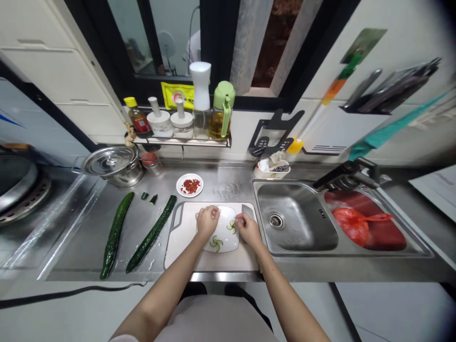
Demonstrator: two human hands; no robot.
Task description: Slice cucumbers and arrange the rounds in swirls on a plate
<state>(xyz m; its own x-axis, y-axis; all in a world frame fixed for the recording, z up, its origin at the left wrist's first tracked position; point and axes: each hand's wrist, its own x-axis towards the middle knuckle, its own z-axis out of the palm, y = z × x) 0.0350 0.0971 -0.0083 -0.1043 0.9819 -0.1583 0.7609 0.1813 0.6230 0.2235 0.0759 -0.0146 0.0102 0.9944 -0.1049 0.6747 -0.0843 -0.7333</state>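
Observation:
A white plate lies on the pale cutting board in front of me. On it are two pinwheels of thin green-edged cucumber slices, one lower cucumber pinwheel and another cucumber pinwheel at the right. Over the plate's left side is my left hand, closed with fingertips together; whatever it may hold is hidden. My right hand is closed in a pinch beside the right pinwheel, and I cannot make out anything in it. A knife blade shows partly behind it on the board.
Two cucumbers and small cut ends lie at the left. Behind the board stands a small dish of red bits. A lidded pot is at back left, the sink at right, a bottle rack above.

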